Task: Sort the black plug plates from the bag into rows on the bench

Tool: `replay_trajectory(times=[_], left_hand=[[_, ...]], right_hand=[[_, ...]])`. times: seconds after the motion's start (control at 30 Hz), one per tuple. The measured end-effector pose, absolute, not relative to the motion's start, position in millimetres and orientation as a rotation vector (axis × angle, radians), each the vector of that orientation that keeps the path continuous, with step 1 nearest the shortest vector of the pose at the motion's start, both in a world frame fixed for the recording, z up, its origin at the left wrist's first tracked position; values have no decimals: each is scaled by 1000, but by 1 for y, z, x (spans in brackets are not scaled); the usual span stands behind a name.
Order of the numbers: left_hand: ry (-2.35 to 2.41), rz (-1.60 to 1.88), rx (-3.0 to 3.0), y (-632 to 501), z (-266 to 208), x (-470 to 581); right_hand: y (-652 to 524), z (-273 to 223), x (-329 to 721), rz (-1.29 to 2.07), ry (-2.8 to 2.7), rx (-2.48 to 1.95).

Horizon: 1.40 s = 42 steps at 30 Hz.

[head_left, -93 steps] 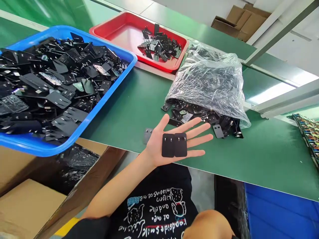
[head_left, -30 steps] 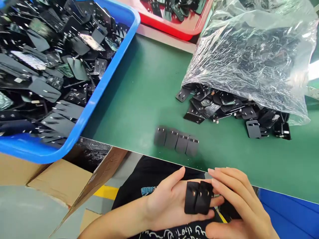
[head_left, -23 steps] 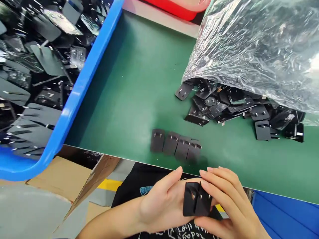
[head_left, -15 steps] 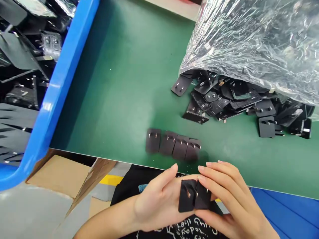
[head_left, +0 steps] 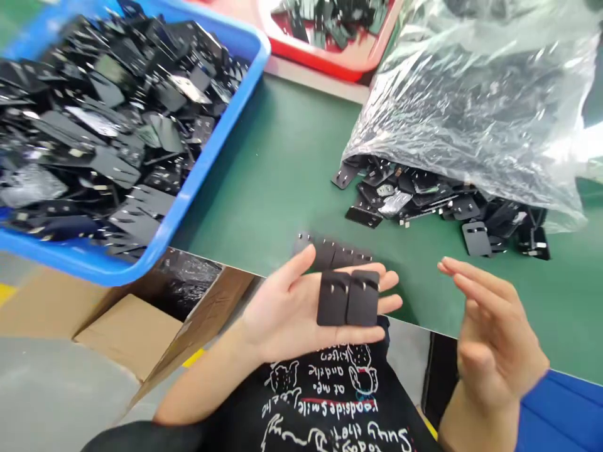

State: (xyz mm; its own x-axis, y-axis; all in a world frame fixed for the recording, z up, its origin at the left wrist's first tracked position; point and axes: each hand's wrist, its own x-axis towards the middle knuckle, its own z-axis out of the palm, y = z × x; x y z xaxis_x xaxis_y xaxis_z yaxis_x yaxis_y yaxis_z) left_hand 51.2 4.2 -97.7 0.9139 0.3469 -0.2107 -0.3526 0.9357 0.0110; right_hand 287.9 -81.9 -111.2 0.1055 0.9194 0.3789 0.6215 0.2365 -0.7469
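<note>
Two flat black two-pin plug plates (head_left: pixel 333 299) lie side by side, pins up, across the fingers of my left hand (head_left: pixel 301 307). That hand is palm up, its fingers stretched out flat under them. Behind it, a short row of similar plates (head_left: pixel 325 253) rests near the table edge, partly covered by my thumb and fingers. My right hand (head_left: pixel 492 333) is apart to the right, raised over the table edge, fingers extended and nothing in them. Nearest to it is a loose heap of black plug pieces (head_left: pixel 424 191) spilling from a clear plastic bag (head_left: pixel 471 119).
A blue bin (head_left: pixel 211 147) full of black plug parts stands at the left on the green table (head_left: pixel 264 169). Behind sits a red tray (head_left: pixel 325 59) with dark parts. Cardboard boxes (head_left: pixel 129 336) are below the left edge, something blue (head_left: pixel 560 408) at lower right.
My right hand has let go of the plates and moved away to the right. My left hand now lies flatter, bearing both plates. The camera view has shifted, showing more of the bin and tray.
</note>
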Motion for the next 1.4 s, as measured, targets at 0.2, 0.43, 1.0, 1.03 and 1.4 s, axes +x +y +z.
replay_trajectory(times=[0.2, 0.43, 1.0, 1.03, 1.4], left_hand=[[175, 438, 224, 38, -68, 43], [80, 481, 346, 45, -39, 44], [0, 473, 468, 32, -2, 47], [-8, 470, 457, 30, -2, 48], [-11, 466, 374, 20, -11, 51]], right_hand=[[-61, -144, 308, 328, -1464, -1492], [-60, -164, 313, 426, -1366, -1540], [-55, -162, 307, 461, -1320, -1577], [-55, -162, 307, 466, -1317, -1580], [-55, -157, 306, 476, -1315, -1595]])
